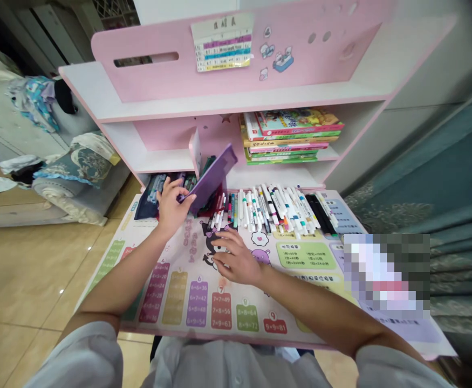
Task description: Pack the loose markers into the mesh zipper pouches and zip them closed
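Observation:
My left hand (171, 205) is closed on the lower corner of a purple case lid (212, 178), which is tilted up over a box of pens at the back of the desk. My right hand (238, 261) lies flat on the printed desk mat (203, 302), fingers stretched out toward the left, holding nothing. Just beyond it a long row of marker pens (276, 210) lies side by side across the mat, white barrels with coloured caps. More pens sit under the raised lid.
A pink and white desk hutch (236, 91) rises behind the pens, with stacked books (290, 134) on its right shelf. A timetable sheet (223, 42) is stuck to its back panel. A sofa with cushions (74, 172) stands left, a curtain (454, 178) right.

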The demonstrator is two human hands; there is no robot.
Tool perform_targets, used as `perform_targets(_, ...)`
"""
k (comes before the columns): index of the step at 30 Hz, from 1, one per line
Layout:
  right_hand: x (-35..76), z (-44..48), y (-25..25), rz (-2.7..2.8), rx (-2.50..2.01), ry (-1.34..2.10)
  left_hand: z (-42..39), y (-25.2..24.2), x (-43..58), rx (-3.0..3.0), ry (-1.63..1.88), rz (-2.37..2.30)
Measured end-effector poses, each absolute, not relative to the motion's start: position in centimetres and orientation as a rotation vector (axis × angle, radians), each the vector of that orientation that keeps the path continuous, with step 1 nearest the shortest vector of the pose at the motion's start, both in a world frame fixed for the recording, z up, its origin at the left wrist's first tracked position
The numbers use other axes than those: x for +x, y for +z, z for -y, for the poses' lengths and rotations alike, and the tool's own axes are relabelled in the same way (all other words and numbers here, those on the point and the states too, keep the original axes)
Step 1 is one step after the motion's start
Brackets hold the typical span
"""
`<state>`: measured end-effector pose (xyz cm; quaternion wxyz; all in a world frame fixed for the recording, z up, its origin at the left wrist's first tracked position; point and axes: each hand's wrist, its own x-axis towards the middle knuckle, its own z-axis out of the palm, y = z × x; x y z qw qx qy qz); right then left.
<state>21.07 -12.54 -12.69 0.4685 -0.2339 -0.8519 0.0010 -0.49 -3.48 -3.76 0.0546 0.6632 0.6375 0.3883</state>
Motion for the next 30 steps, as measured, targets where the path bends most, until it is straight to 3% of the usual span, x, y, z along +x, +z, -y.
perform_targets(8,22.3,14.4,-6.9,2.012,-0.786,-0.382,12.9,-6.2,0.5,2.413,1.019,-1.485)
perform_targets(16,22.9,13.5,-7.5,2.429,-1.028,0.128,14.7,-9.7,0.2,2.392,0.807,-1.377)
perform_targets(30,23.1,14.1,-7.6,2.427,-1.016,0.163,13.6,-8.9,-1.3,2.323,0.670,-1.421)
